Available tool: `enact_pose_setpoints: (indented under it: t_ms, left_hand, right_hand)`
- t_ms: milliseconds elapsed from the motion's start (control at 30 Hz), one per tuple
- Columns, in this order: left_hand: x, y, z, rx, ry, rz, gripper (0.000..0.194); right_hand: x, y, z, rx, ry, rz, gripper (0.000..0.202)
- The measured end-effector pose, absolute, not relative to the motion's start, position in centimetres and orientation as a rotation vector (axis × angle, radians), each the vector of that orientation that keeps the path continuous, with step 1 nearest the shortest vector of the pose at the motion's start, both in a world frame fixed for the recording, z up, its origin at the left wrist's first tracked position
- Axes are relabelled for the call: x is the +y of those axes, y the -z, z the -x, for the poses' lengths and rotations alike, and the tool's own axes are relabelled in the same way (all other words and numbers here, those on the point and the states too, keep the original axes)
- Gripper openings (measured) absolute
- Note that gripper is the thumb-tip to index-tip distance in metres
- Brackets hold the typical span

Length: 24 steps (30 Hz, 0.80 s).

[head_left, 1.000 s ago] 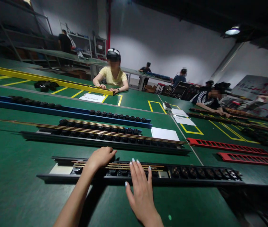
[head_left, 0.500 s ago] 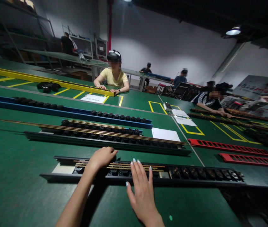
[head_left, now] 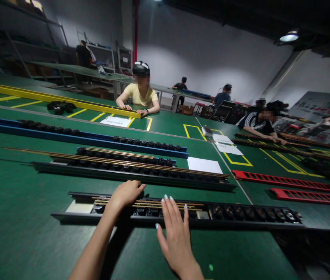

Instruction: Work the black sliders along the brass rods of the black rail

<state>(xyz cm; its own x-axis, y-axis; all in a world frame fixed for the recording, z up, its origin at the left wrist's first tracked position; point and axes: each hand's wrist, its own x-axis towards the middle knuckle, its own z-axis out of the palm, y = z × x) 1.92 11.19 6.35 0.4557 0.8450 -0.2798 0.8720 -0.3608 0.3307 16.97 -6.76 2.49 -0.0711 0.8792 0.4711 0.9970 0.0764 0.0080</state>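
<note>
A long black channel [head_left: 231, 224] lies across the green table in front of me, with black parts and thin brass-coloured rods [head_left: 150, 203] in it. My left hand [head_left: 127, 193] rests over its far edge, left of the middle, with the fingers bent and the fingertips partly hidden. Nearer the middle, my right hand [head_left: 174, 229] lies flat with its fingers stretched out over the rods and the channel's near wall. Several black parts [head_left: 249, 213] fill the channel's right end, and a pale block [head_left: 202, 215] sits just right of my right hand.
Beyond lie another black channel with long rods [head_left: 141, 179], a blue channel [head_left: 100, 140], white paper [head_left: 205, 165] and red slotted strips [head_left: 290, 180]. A person in yellow [head_left: 141, 95] touches a yellow channel [head_left: 65, 102] across the table. Another person [head_left: 258, 120] works at the right.
</note>
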Motion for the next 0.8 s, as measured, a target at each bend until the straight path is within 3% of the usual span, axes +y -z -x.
enact_pose_setpoints:
  t_ms: [800]
  left_hand:
    - [11.22,-6.34,-1.95,1.413,0.088,-2.284,0.047]
  right_hand:
    - [-6.87,-2.78,-16.92,-2.018,0.414,1.895,0.061]
